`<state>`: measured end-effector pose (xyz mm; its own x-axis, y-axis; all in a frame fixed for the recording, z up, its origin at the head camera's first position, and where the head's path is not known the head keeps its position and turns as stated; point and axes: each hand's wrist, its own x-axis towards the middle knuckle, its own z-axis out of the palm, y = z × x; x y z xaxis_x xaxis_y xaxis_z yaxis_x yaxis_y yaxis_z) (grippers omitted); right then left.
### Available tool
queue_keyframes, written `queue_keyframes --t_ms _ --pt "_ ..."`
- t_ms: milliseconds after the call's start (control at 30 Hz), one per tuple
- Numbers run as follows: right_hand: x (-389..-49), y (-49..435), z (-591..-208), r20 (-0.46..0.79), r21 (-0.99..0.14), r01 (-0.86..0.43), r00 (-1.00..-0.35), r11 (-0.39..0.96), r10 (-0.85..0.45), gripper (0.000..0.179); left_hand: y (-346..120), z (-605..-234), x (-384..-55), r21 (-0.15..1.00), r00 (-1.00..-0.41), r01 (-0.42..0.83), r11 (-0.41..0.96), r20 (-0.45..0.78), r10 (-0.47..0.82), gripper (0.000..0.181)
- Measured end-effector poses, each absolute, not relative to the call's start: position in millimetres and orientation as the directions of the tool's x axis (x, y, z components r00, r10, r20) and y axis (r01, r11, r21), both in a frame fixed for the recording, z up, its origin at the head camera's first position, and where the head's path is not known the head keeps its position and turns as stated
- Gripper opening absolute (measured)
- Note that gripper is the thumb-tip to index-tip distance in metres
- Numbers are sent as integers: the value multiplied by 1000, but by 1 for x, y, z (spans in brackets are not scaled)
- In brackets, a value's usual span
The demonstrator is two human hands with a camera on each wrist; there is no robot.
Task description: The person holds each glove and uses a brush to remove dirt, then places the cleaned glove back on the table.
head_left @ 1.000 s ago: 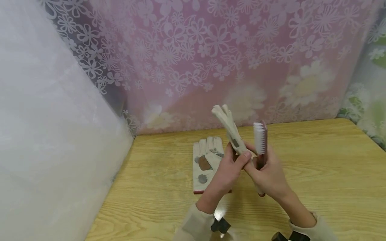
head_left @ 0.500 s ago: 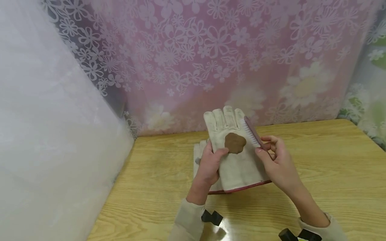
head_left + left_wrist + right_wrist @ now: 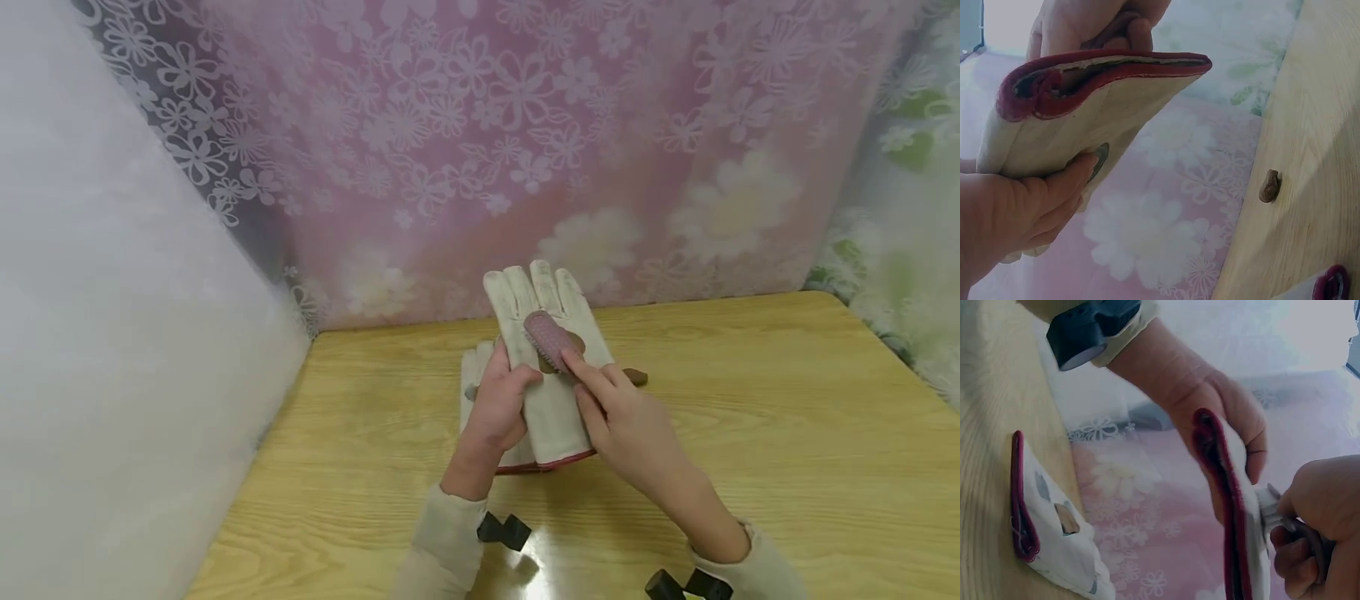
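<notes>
In the head view my left hand (image 3: pixel 497 410) grips a cream work glove (image 3: pixel 557 425) with red cuff edging, its thumb on the near face. My right hand (image 3: pixel 633 429) holds a pinkish scrubbing brush (image 3: pixel 546 333), index finger along its back. The brush covers much of a brown patch (image 3: pixel 577 341) on the glove's face. In the right wrist view the bristles (image 3: pixel 1267 509) touch the glove. A dark grey patch (image 3: pixel 1101 164) shows on the glove's other face in the left wrist view, near my left fingertips.
A second cream glove (image 3: pixel 1079 559) with grey and brown spots lies on the wooden table (image 3: pixel 360 433), partly behind the held one. A small brown lump (image 3: pixel 1269 186) rests on the table beyond. Floral curtains hang behind, a white sheet (image 3: pixel 127 333) at left.
The held glove has turned from edge-on to show its brown-patched face. The brush has moved left from beside the glove and now lies over the patch. The head view has shifted slightly.
</notes>
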<state>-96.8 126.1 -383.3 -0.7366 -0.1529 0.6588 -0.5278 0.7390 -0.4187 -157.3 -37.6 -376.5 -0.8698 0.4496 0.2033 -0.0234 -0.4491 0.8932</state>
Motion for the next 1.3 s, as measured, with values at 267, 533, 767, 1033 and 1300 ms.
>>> queue_keyframes --t_ms 267,533,767,1033,1300 --pt "-81 120 -371 594 -377 -530 -768 760 -241 46 -43 -375 -164 838 -935 21 -545 210 287 78" --pt "-75 118 -371 624 -354 -502 -755 789 -201 48 -42 -376 -158 880 -911 -14 -476 185 369 81" --pt "-85 123 -376 775 -416 -568 -630 711 -50 53 -37 -371 -142 938 -872 -14 -346 158 463 78" --pt "-78 112 -381 741 -313 -563 -648 765 -174 55 -48 -372 -145 900 -919 3 -436 174 353 75" --pt "-63 103 -379 609 -366 -501 -766 784 -205 52 -56 -379 -154 856 -944 -6 -517 167 286 81"
